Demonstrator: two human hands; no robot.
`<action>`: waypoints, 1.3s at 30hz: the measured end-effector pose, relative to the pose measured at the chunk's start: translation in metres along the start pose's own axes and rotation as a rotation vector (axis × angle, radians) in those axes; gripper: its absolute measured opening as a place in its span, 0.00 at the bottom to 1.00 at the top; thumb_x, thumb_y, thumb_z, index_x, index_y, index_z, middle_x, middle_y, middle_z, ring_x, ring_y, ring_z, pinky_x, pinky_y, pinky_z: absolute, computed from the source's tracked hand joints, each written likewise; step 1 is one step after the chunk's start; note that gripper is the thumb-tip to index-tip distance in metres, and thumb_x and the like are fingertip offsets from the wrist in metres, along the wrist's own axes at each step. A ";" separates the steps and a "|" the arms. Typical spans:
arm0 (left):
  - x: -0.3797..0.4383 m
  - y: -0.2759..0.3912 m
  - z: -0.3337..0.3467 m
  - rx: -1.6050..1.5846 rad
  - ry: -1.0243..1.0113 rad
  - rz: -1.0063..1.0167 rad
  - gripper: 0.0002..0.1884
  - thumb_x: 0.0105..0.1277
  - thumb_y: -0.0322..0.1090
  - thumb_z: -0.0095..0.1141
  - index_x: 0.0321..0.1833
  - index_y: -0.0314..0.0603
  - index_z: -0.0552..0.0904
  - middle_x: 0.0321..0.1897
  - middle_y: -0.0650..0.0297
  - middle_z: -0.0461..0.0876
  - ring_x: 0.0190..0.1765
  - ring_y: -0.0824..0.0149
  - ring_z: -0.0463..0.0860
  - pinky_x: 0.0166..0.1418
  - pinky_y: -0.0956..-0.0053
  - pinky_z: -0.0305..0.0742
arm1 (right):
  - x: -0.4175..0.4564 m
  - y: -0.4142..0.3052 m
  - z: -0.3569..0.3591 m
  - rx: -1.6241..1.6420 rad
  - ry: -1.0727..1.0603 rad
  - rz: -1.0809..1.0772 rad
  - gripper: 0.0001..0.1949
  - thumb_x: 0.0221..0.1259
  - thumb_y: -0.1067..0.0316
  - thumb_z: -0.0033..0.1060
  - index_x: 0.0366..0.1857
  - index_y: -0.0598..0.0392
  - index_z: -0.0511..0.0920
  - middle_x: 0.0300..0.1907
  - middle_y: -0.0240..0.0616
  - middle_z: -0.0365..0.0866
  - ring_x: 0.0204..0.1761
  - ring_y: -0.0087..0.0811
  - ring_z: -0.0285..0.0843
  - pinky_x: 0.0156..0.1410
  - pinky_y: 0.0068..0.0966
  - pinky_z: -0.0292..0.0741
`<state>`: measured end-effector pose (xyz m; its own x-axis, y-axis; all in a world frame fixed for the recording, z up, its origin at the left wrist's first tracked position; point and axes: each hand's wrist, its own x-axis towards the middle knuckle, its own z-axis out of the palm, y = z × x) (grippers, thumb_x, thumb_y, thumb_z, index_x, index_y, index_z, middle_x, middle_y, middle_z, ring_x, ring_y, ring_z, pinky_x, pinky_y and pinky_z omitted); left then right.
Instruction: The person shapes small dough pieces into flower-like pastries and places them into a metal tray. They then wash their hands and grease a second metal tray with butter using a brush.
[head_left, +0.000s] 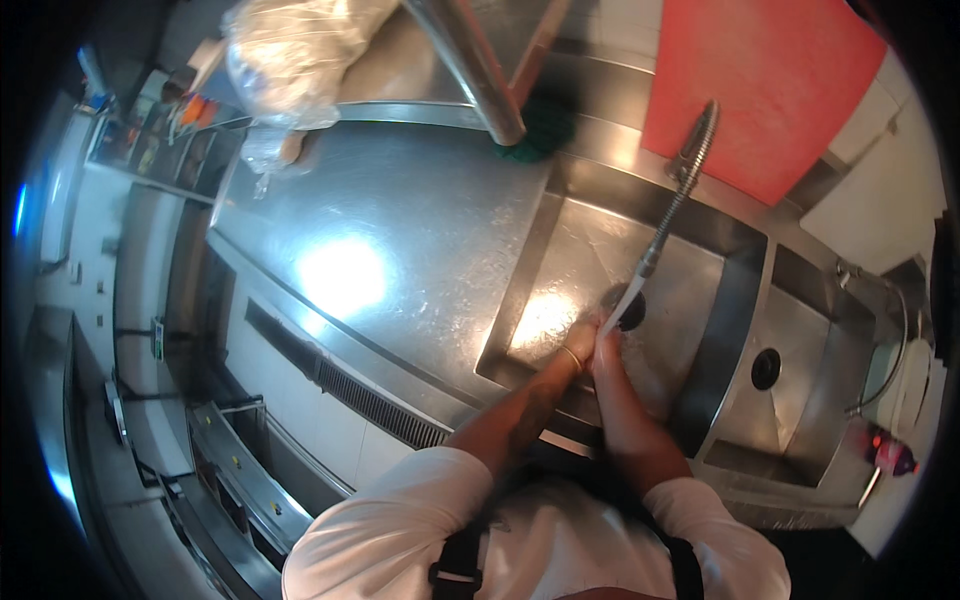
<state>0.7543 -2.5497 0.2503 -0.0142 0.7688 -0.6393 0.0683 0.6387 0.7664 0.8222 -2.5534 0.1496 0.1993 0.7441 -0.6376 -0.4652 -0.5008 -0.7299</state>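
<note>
Both my hands are close together, touching, over the left basin of a stainless steel sink (729, 322). A stream of water (630, 298) runs from a spring-hose faucet (679, 196) onto them. My left hand (580, 342), with a thin band at its wrist, lies against my right hand (606, 343). The fingers overlap and blur in the water, so their pose and anything between them cannot be made out. Just beyond the hands is the dark drain (634, 312) in the basin floor.
Left of the basin runs a steel counter (420, 225). A clear plastic bag (289, 60) rests at the back near a metal post (480, 82). A red board (765, 90) leans behind the faucet. A second basin (799, 360) and a bottle (891, 452) are on the right.
</note>
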 end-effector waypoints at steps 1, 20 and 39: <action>0.007 0.004 -0.004 -0.170 -0.013 -0.021 0.31 0.84 0.57 0.39 0.63 0.34 0.83 0.51 0.49 0.87 0.53 0.55 0.84 0.59 0.59 0.78 | -0.014 0.005 0.005 0.031 0.023 -0.015 0.14 0.79 0.55 0.56 0.51 0.54 0.82 0.41 0.32 0.81 0.40 0.26 0.80 0.44 0.27 0.78; -0.008 0.012 -0.003 -0.196 -0.185 -0.056 0.35 0.82 0.59 0.32 0.75 0.38 0.73 0.72 0.40 0.73 0.78 0.45 0.67 0.80 0.59 0.58 | -0.127 -0.120 0.053 0.326 -0.293 0.214 0.23 0.75 0.48 0.60 0.64 0.52 0.76 0.46 0.33 0.80 0.45 0.30 0.80 0.49 0.31 0.80; -0.026 0.006 0.022 0.213 -0.154 0.114 0.29 0.78 0.52 0.41 0.70 0.37 0.77 0.64 0.39 0.79 0.69 0.43 0.76 0.72 0.55 0.69 | -0.140 -0.123 0.039 -0.393 -0.293 -0.486 0.20 0.74 0.55 0.61 0.63 0.52 0.74 0.61 0.35 0.76 0.61 0.32 0.74 0.71 0.30 0.66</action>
<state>0.7773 -2.5668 0.2698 0.1563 0.8107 -0.5642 0.2689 0.5147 0.8141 0.8176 -2.5784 0.3381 0.0387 0.9859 -0.1630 -0.0235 -0.1621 -0.9865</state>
